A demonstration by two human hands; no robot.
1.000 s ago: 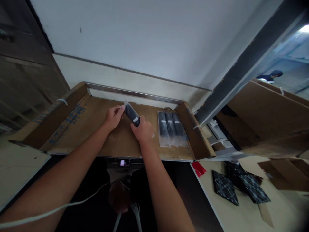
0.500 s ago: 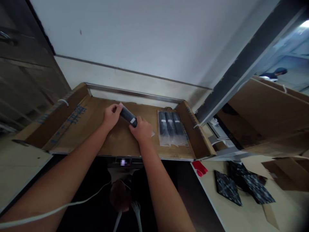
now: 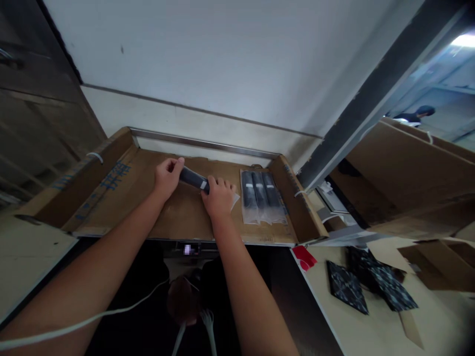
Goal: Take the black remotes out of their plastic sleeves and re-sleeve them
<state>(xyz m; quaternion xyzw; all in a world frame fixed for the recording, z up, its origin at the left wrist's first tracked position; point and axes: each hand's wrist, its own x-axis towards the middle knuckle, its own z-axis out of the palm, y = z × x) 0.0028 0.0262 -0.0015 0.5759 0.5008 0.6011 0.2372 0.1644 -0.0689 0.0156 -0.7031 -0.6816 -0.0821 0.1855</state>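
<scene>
A dark rolled bundle with a small white label lies slantwise between my two hands, wrapped in thin clear plastic. My left hand is closed at its upper left end, thumb and fingers pinched together. My right hand wraps around the lower right end; a corner of plastic sticks out beside it. Underneath is a cardboard-lined tray with raised sides. At its right, several similar dark bundles, each with a white label, lie side by side in clear plastic bags.
A large cardboard box stands at the right, with a person beyond it. Dark patterned pieces and a red item lie at lower right. A white cable crosses my left forearm. A wall rises behind the tray.
The bundle has tilted closer to level. My left hand has moved slightly down and left along with its end, while my right hand keeps hold of the other end, its fingers more spread.
</scene>
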